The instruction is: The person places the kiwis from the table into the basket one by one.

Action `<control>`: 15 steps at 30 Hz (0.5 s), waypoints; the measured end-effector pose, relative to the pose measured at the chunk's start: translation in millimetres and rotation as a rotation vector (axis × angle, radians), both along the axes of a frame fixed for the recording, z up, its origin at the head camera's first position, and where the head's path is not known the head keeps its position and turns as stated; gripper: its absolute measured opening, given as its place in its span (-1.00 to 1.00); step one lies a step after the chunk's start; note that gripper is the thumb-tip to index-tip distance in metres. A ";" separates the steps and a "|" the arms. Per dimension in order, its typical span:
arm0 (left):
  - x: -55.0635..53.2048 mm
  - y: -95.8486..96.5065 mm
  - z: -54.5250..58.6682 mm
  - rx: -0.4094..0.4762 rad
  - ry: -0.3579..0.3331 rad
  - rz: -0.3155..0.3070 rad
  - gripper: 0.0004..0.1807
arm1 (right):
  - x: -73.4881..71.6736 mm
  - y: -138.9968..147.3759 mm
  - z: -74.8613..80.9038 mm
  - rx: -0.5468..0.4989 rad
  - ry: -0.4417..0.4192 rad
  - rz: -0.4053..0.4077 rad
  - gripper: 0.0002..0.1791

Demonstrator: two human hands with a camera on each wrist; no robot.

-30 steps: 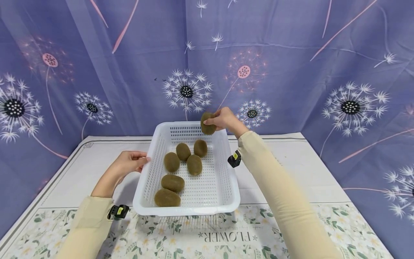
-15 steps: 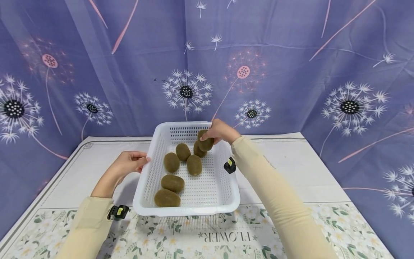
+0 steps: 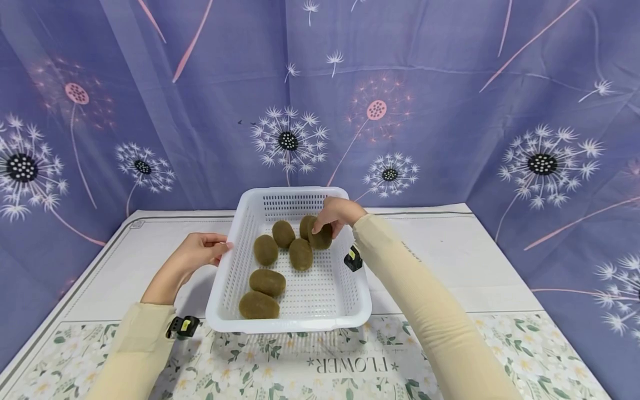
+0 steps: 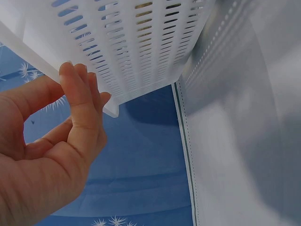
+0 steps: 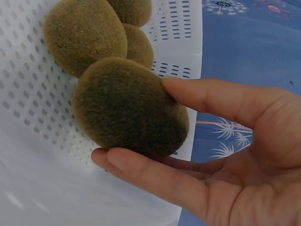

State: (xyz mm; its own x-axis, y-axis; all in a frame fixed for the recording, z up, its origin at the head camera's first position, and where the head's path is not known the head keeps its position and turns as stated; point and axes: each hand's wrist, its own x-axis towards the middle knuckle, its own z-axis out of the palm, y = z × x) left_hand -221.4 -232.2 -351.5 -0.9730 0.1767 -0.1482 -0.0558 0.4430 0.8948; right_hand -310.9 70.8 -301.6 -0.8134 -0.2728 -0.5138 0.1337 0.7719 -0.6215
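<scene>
A white perforated plastic basket (image 3: pixel 320 323) stands on the table with several brown fuzzy kiwis in it. My right hand (image 3: pixel 341 214) reaches over its right side and grips a kiwi (image 5: pixel 131 108) between thumb and fingers, low inside the basket. That kiwi touches or nearly touches its neighbour (image 5: pixel 84 35) in the right wrist view. Two kiwis lie on their sides near the front left, one of them the lowest kiwi (image 3: pixel 259 306). My left hand (image 3: pixel 200 251) pinches the basket's left rim, thumb over the edge and fingers below, as the left wrist view shows.
A white cloth with a floral front strip (image 3: pixel 350 361) covers the table. Purple curtains (image 3: pixel 200 111) with dandelion prints hang behind and at both sides. The basket's raised walls surround the kiwis.
My right hand has come down from above the basket's back right rim into the basket, bringing the kiwi beside the others. My left hand has stayed on the rim.
</scene>
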 end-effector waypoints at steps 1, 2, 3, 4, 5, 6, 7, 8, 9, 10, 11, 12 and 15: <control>-0.1 0.0 0.2 0.000 -0.001 0.000 -0.50 | 0.0 -0.6 -0.2 0.009 -0.003 0.001 -0.28; -0.2 0.0 0.4 0.000 -0.002 0.001 -0.50 | -0.2 -1.1 -0.6 0.020 -0.006 0.005 -0.30; -0.1 -0.1 0.6 -0.001 -0.001 0.002 -0.50 | -0.3 -1.8 -1.1 0.031 -0.016 0.009 -0.30; 0.0 -0.1 0.8 -0.002 0.000 0.003 -0.50 | -0.5 -2.5 -1.7 0.037 -0.025 0.011 -0.26; 0.2 -0.2 0.9 -0.002 0.001 0.004 -0.50 | -0.8 -3.4 -2.4 0.047 -0.033 0.014 -0.22; 0.3 -0.3 0.9 -0.001 0.003 0.005 -0.50 | -1.2 -4.3 -3.3 0.054 -0.049 0.014 -0.15; 0.5 -0.3 0.9 0.000 0.004 0.006 -0.51 | -1.6 -5.0 -4.3 0.064 -0.061 0.020 -0.12; 0.7 -0.4 0.9 0.002 0.007 0.008 -0.51 | -1.9 -5.8 -5.3 0.080 -0.071 0.031 -0.13; 0.9 -0.4 0.7 0.005 0.010 0.009 -0.52 | -2.0 -6.6 -6.4 0.088 -0.083 0.038 -0.14; 1.0 -0.3 0.6 0.008 0.012 0.010 -0.52 | -2.0 -7.3 -7.5 0.092 -0.092 0.041 -0.15; 1.1 -0.2 0.6 0.010 0.013 0.010 -0.52 | -1.9 -7.9 -8.0 0.106 -0.099 0.049 -0.19; 1.2 -0.1 0.5 0.013 0.014 0.009 -0.52 | -1.8 -8.3 -8.5 0.115 -0.108 0.058 -0.25; 1.3 0.2 1.1 0.010 0.014 0.006 -0.52 | -1.7 -9.6 -9.9 0.116 -0.133 0.073 -0.41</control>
State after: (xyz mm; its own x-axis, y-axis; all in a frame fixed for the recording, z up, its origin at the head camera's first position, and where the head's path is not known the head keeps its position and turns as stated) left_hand -220.1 -232.0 -350.3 -0.9759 0.1726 -0.1332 -0.0462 0.4336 0.8999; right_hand -312.6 61.2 -311.5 -0.7167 -0.2613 -0.6466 0.1497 0.8478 -0.5087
